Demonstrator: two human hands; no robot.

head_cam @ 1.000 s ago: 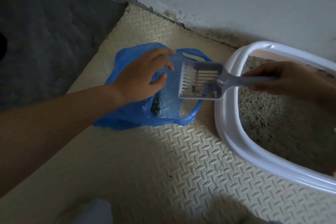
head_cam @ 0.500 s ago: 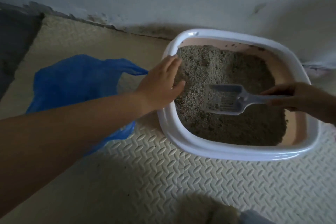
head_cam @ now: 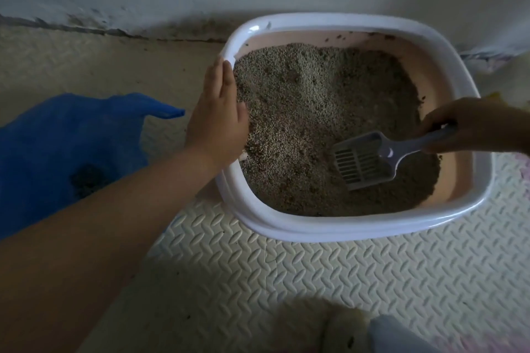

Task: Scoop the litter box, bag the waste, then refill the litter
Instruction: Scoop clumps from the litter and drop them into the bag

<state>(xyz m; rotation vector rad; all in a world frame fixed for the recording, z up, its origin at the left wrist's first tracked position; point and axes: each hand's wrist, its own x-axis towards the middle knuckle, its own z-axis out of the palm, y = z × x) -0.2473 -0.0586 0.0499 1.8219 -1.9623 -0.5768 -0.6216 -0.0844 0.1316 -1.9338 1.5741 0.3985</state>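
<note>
The white-rimmed, pink-walled box (head_cam: 329,231) sits on the mat (head_cam: 315,281), full of grainy grey litter (head_cam: 301,112). Left hand (head_cam: 219,120) lies flat on its rim; right hand (head_cam: 470,123) grips the grey slotted scoop (head_cam: 364,159). Blue bag (head_cam: 66,146) lies left.

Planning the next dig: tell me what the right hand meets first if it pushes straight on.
The litter, most likely. The right hand grips the scoop, whose blade points down and near-left, its front edge at or just above the grains; depth is unclear. Beyond lies the litter box wall.
</note>
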